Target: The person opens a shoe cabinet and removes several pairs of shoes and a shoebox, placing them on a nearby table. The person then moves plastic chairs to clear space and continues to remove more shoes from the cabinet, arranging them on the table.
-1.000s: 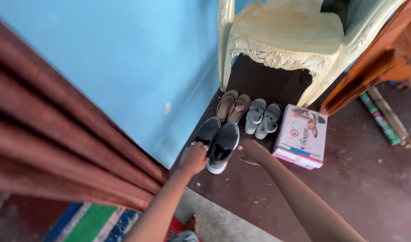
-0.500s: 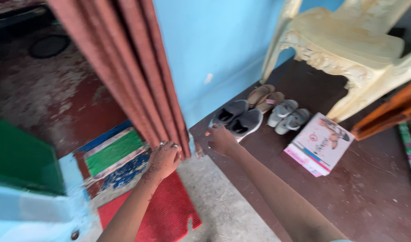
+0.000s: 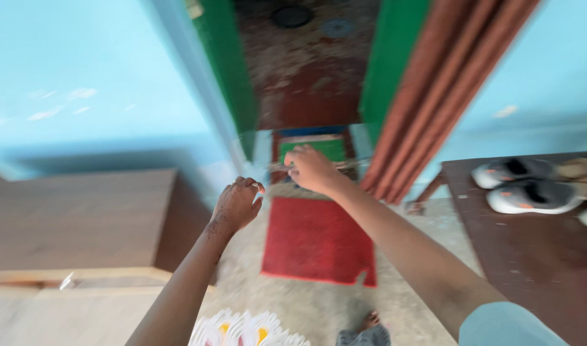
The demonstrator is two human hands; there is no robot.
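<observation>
Overhead, two bare arms reach toward a doorway

Both arms stretch forward and away from the person, seen from above and a little blurred. The left hand [image 3: 237, 205] hangs in the air with its fingers curled loosely inward, its grip closed on nothing visible. The right hand [image 3: 310, 168] is held further out, knuckles up, its grip curled around something thin and pale; what it pinches is too blurred to tell. Below the hands a red doormat [image 3: 317, 240] lies on the floor, with a green striped mat [image 3: 320, 147] beyond it at the threshold. A rust-brown curtain [image 3: 434, 96] hangs just right of the right hand. Further right, a pair of grey shoes [image 3: 527, 186] sits on the dark floor. A wooden cabinet [image 3: 82, 218] stands at the left.
</observation>
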